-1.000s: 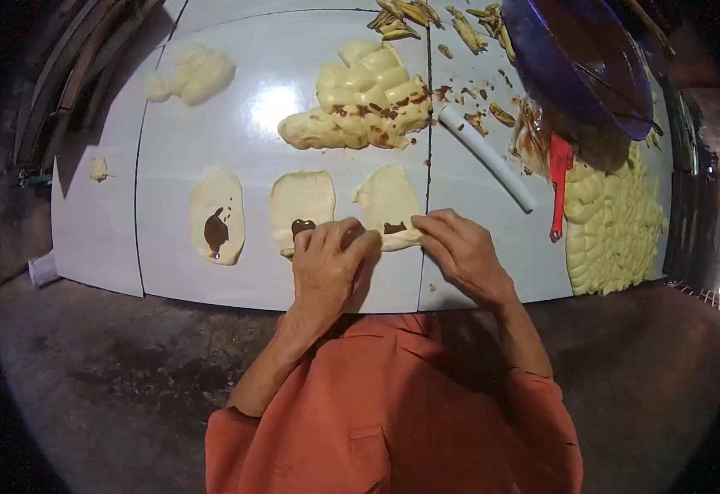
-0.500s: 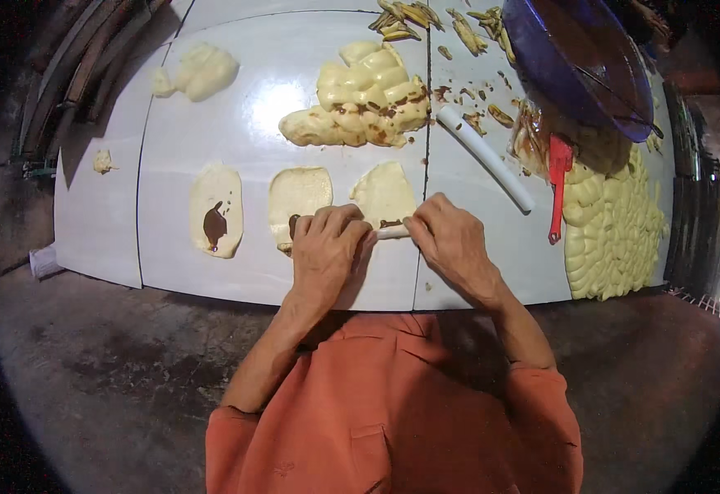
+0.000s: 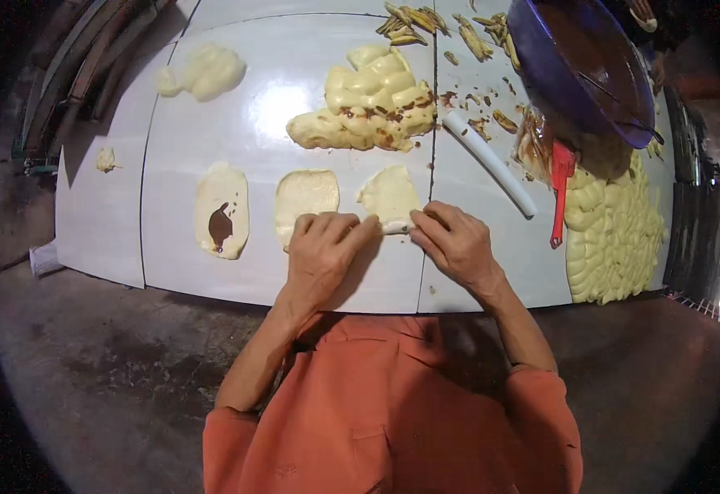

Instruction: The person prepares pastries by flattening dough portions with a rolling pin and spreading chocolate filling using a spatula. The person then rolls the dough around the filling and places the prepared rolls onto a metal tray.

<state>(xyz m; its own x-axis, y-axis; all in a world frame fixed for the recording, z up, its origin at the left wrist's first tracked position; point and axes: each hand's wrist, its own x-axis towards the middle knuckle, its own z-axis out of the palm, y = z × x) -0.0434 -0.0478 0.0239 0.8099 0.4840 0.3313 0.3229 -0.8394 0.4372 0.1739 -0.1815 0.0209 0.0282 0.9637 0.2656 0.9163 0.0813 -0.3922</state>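
A flat piece of pale dough [image 3: 389, 191] lies before me, its near edge rolled into a short tube. At the left end of that tube, my left hand [image 3: 320, 253] pinches the dough with thumb and fingertips. My right hand [image 3: 460, 245] grips the tube's other end, fingers curled. A dark speck of brown filling shows at the roll. Just left is a second dough piece [image 3: 306, 198], its near part hidden by my left hand. Further left lies a third dough oval [image 3: 234, 198], with a glossy blob of brown filling [image 3: 221, 226] on it.
Behind the flat pieces sits a heap of dough lumps [image 3: 372, 99]. To the right lie a white rolling pin [image 3: 491, 169], a red-handled tool [image 3: 559, 198] and many dough pieces [image 3: 611, 235]. A blue basin [image 3: 545, 70] holds brown filling; banana-like peels [image 3: 409, 20] lie at the back.
The dough's near edge has been rolled further away from me, covering the strip of brown filling that showed before. Both hands stay on the roll; the whole view has shifted slightly.
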